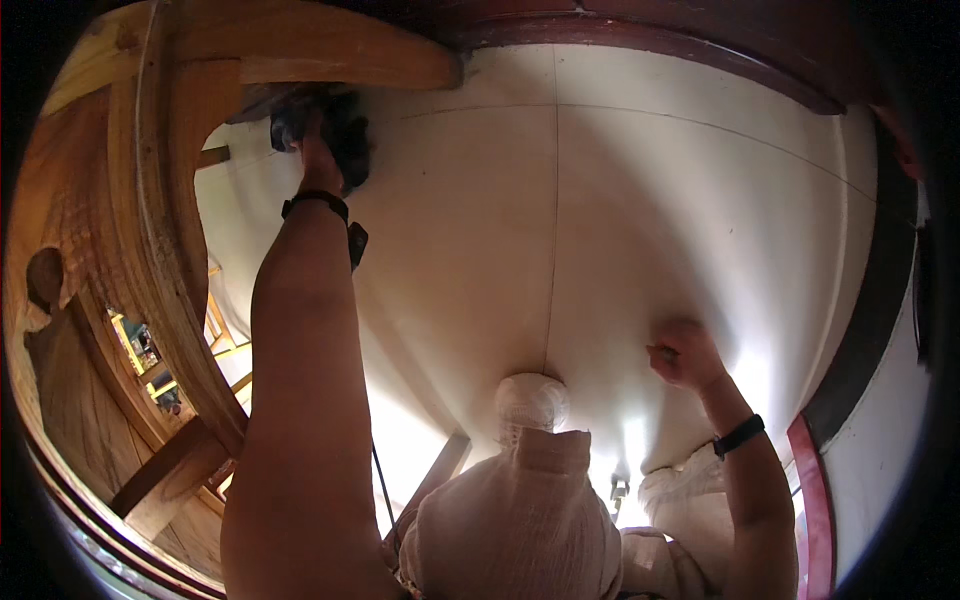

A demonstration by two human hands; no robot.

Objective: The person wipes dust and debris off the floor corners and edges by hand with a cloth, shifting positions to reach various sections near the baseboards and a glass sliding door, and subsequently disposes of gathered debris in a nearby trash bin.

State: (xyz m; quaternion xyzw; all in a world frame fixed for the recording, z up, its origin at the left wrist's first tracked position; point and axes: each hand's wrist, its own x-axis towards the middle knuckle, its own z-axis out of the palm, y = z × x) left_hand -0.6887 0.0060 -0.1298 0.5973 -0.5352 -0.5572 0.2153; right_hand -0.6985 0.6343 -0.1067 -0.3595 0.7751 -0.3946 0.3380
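Note:
My left arm stretches far forward beside wooden furniture. At its end my left hand (319, 154) grips a dark, cloth-like bundle (351, 139) low by the floor, under a wooden rail (352, 56). Shadow and blur hide most of those fingers. My right hand (686, 356) hangs above the pale tiled floor (480, 225), its fingers curled into a loose fist with no object plainly in it. A black band (315, 201) circles my left wrist, and another dark band (739, 436) is on the right one.
Carved wooden furniture (161, 225) fills the left side, with a cross bar (176, 472) near my arm. A dark red wooden base (645, 45) runs along the far edge. Dark skirting (859, 300) borders the right wall. My beige-clad leg (517, 517) and foot (532, 401) are below.

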